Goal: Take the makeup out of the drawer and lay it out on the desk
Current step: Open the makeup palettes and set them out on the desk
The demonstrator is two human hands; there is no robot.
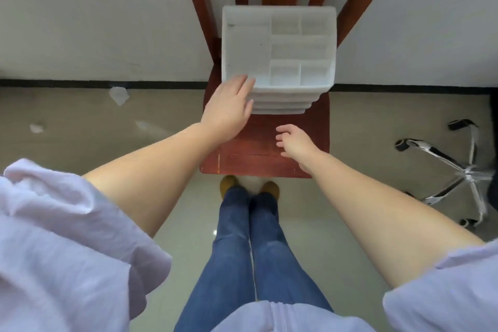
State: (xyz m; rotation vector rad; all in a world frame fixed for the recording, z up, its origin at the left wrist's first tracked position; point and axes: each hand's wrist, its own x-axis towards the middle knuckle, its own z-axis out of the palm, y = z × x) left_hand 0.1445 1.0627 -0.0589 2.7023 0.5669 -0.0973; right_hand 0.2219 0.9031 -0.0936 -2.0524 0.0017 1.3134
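Fingers of the left hand (229, 108) are seen straight and slightly spread in the head view, laid against the front left corner of a white drawer organizer (279, 59); nothing is gripped. That arm is stretched forward and bare from a lilac sleeve (67, 237).

The right hand (295, 144) is held lower and nearer, above the seat of a red-brown wooden chair (264, 140), its fingers loosely curled and apart, with nothing held. It is kept apart from the organizer.

The organizer is set on the chair seat against the slatted back, with open top compartments and stacked drawer fronts facing the person. No makeup can be made out; the drawers' contents are hidden. Blue jeans (256, 245) are seen below, and a chrome office-chair base (455, 170) at right.
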